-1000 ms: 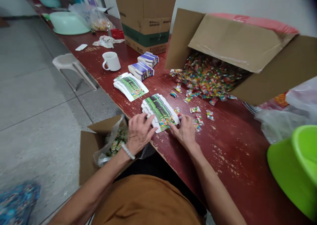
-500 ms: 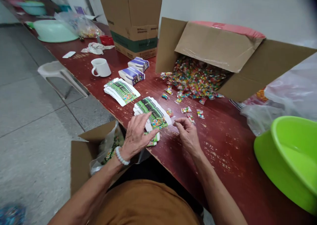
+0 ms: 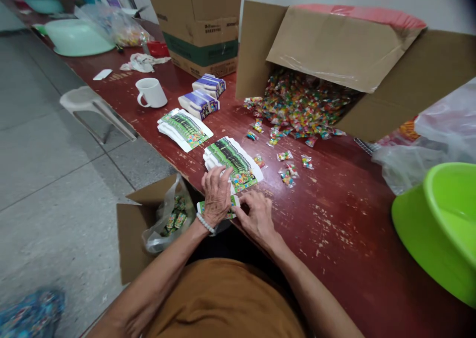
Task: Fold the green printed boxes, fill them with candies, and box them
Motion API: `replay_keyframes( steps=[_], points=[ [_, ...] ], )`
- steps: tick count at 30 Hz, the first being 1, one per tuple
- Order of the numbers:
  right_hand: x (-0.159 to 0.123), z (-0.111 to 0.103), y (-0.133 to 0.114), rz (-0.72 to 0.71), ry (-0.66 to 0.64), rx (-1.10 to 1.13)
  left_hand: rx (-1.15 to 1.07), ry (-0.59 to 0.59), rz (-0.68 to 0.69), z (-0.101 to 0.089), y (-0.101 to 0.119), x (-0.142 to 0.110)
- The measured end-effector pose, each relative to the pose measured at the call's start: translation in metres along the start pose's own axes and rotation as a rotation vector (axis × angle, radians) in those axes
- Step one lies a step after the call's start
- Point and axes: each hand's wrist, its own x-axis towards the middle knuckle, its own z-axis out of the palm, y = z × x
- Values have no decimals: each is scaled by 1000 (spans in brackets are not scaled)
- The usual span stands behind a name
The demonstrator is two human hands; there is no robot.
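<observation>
At the table's near edge, my left hand (image 3: pixel 216 194) curls over a small green printed box (image 3: pixel 235 210), fingers bent down round its far side. My right hand (image 3: pixel 257 218) closes on the right end of the same box with thumb and fingers. Whether anything is inside it is hidden. Just beyond both hands lies a fanned stack of flat green printed cartons (image 3: pixel 238 164). A second fanned stack of green cartons (image 3: pixel 185 130) lies farther left. Several wrapped candies (image 3: pixel 288 177) are scattered right of the nearer stack.
An open cardboard box (image 3: pixel 327 50) on its side spills wrapped candies (image 3: pixel 297 105). A white mug (image 3: pixel 151 93), purple-white cartons (image 3: pixel 200 103) and a taller box (image 3: pixel 203 30) stand behind. A lime-green basin (image 3: pixel 427 219) is at right. Below left, a floor box (image 3: pixel 130 244) holds bagged green packs.
My right hand has moved left and toward me from beside the candies onto the small green box. My left hand has lowered and curled over that box. The view has shifted slightly.
</observation>
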Motion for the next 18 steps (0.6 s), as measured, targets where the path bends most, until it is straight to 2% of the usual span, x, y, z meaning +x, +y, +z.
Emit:
replay_keyframes(
  steps=[2,4,6,8,10,12,14,18],
  points=[
    [3,-5,0,65,-32,247,-188,-17,-61,-15,0,8],
    [6,-16,4,109,-59,520,-448,-153,-185,-36,0,16],
    [7,-33,7,124,-74,682,-770,-426,-362,-56,1,22],
    [8,-49,6,107,-84,740,-1108,-769,-519,-69,4,24],
    [8,-60,0,98,-76,783,-1412,-1112,-609,-71,8,20],
    [8,-64,-7,121,-57,824,-1644,-1332,-660,-63,11,12],
    [8,-64,-11,154,-27,845,-1785,-1392,-696,-51,13,4],
    [7,-64,-7,156,46,876,-1797,-1353,-738,-39,18,-2]
  ],
)
